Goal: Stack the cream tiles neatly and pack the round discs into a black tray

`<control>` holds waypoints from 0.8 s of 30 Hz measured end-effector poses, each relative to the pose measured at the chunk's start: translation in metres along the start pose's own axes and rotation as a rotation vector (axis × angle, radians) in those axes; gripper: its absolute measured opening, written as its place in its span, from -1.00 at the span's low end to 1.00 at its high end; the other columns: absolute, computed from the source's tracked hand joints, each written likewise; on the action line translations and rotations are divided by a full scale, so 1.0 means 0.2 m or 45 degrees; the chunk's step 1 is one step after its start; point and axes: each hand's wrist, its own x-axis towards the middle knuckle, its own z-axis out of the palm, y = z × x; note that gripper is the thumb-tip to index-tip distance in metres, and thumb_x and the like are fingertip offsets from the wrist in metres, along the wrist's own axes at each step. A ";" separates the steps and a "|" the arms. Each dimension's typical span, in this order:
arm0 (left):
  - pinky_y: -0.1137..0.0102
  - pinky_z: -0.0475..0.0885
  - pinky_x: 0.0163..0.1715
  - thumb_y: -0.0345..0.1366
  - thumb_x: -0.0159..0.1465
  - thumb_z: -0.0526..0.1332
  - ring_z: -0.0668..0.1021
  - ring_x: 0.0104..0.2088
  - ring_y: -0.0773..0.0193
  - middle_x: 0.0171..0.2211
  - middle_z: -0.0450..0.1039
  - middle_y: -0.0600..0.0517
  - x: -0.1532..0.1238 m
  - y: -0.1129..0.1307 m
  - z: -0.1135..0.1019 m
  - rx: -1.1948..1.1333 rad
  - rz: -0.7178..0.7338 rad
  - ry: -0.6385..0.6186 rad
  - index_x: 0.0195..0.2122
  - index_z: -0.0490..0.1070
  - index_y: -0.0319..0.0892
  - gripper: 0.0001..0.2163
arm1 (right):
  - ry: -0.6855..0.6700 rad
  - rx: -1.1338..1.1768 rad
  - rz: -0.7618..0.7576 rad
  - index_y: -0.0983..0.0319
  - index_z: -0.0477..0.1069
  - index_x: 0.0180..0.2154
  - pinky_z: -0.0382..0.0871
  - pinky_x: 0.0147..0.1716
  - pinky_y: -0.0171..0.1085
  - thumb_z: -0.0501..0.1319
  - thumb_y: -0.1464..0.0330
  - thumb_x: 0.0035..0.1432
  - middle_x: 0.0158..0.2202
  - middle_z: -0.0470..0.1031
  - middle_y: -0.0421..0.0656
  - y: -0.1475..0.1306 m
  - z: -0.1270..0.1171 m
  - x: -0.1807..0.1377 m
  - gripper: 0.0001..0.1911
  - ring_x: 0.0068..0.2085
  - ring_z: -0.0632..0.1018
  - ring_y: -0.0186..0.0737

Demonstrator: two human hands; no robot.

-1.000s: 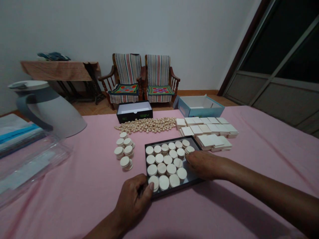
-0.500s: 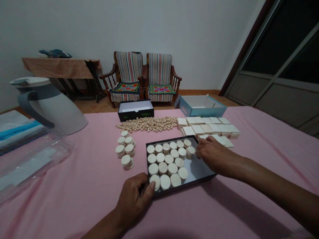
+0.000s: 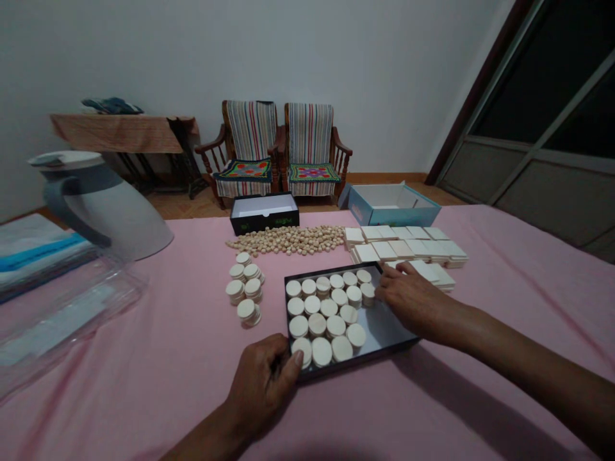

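Note:
A shallow black box (image 3: 358,365) with a pale inside lies tilted on the pink cloth. Stacks of round wooden discs (image 3: 335,326) stand in rows across its left and middle part. My left hand (image 3: 263,378) grips the near left corner, thumb over the rim by a disc stack. Inside the right part of the box, my right hand (image 3: 408,298) has its fingers curled against the end stack of wooden discs (image 3: 368,293); some fingertips are hidden. More disc stacks (image 3: 246,288) stand on the cloth left of the box.
Behind the box lie a heap of small wooden pieces (image 3: 288,240) and stacked square wooden tiles (image 3: 408,246). A black box (image 3: 264,221) and a blue box (image 3: 394,214) stand at the far edge. A jug (image 3: 110,211) and clear plastic packaging (image 3: 72,320) are at left.
The end stack beside my right hand, leaning before, now looks straighter. My right hand has shifted slightly toward it. My left hand keeps its hold, and the whole view has moved a little.

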 end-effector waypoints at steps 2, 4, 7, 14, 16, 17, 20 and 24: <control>0.44 0.09 -0.59 -0.09 0.28 0.03 0.22 -0.62 0.39 -0.66 0.08 0.12 0.00 0.00 0.00 -0.043 -0.005 0.060 -0.64 0.07 -0.17 -0.61 | 0.023 0.055 0.025 0.26 0.46 -0.43 0.07 -0.16 -0.10 0.08 0.57 0.07 -0.38 0.52 -0.04 -0.02 -0.04 0.00 -0.79 -0.18 0.44 -0.04; 0.44 0.12 -0.60 -0.10 0.31 -0.01 0.22 -0.63 0.39 -0.68 0.10 0.12 0.00 0.00 0.00 -0.183 -0.054 0.163 -0.66 0.08 -0.17 -0.58 | 0.035 0.131 0.060 0.25 0.44 -0.44 0.09 -0.18 -0.13 0.07 0.55 0.08 -0.41 0.52 -0.07 -0.05 -0.11 0.02 -0.79 -0.24 0.46 -0.09; 0.45 0.15 -0.66 -0.09 0.35 -0.06 0.23 -0.70 0.40 -0.75 0.10 0.12 0.01 -0.01 -0.01 -0.579 -0.228 0.396 -0.71 0.09 -0.16 -0.53 | 0.072 0.246 0.074 0.26 0.43 -0.40 0.14 -0.21 -0.19 0.07 0.53 0.09 -0.38 0.52 -0.08 -0.13 -0.22 0.08 -0.81 -0.29 0.47 -0.18; 0.50 0.07 -0.81 -0.07 0.32 -0.02 0.19 -0.77 0.45 -0.72 0.15 0.13 0.09 -0.02 -0.15 -1.000 -0.327 0.894 -0.72 0.09 -0.17 -0.51 | 0.246 0.389 -0.131 0.29 0.42 -0.22 0.23 -0.25 -0.27 0.10 0.49 0.07 -0.21 0.51 -0.02 -0.31 -0.31 0.43 -0.78 -0.17 0.47 -0.15; 0.51 0.13 -0.78 -0.10 0.33 -0.02 0.23 -0.74 0.46 -0.68 0.19 0.12 0.11 -0.03 -0.20 -0.987 -0.249 1.027 -0.71 0.12 -0.18 -0.53 | 0.234 0.415 -0.222 0.32 0.41 -0.14 0.25 -0.19 -0.27 0.13 0.50 0.05 -0.13 0.49 0.01 -0.35 -0.30 0.56 -0.71 -0.09 0.45 -0.13; 0.51 0.15 -0.76 -0.11 0.33 -0.02 0.24 -0.73 0.46 -0.67 0.21 0.12 0.12 -0.04 -0.22 -0.984 -0.219 1.081 -0.70 0.14 -0.19 -0.54 | 0.212 0.419 -0.243 0.33 0.39 -0.10 0.26 -0.17 -0.27 0.15 0.51 0.02 -0.09 0.48 0.02 -0.37 -0.29 0.62 -0.67 -0.07 0.45 -0.12; 0.52 0.14 -0.76 -0.12 0.32 -0.01 0.25 -0.73 0.46 -0.67 0.23 0.12 0.14 -0.08 -0.24 -0.999 -0.221 1.149 -0.67 0.17 -0.20 -0.57 | 0.109 0.404 -0.336 0.35 0.37 -0.05 0.28 -0.16 -0.27 0.19 0.53 -0.03 -0.03 0.45 0.05 -0.43 -0.28 0.81 -0.58 -0.03 0.44 -0.10; 0.53 0.12 -0.78 -0.11 0.31 -0.01 0.25 -0.74 0.46 -0.67 0.24 0.12 0.15 -0.12 -0.24 -1.017 -0.300 1.131 -0.66 0.16 -0.20 -0.57 | -0.029 0.405 -0.396 0.32 0.41 -0.12 0.30 -0.23 -0.32 0.24 0.43 -0.05 -0.10 0.50 0.02 -0.48 -0.24 1.00 -0.63 -0.10 0.49 -0.09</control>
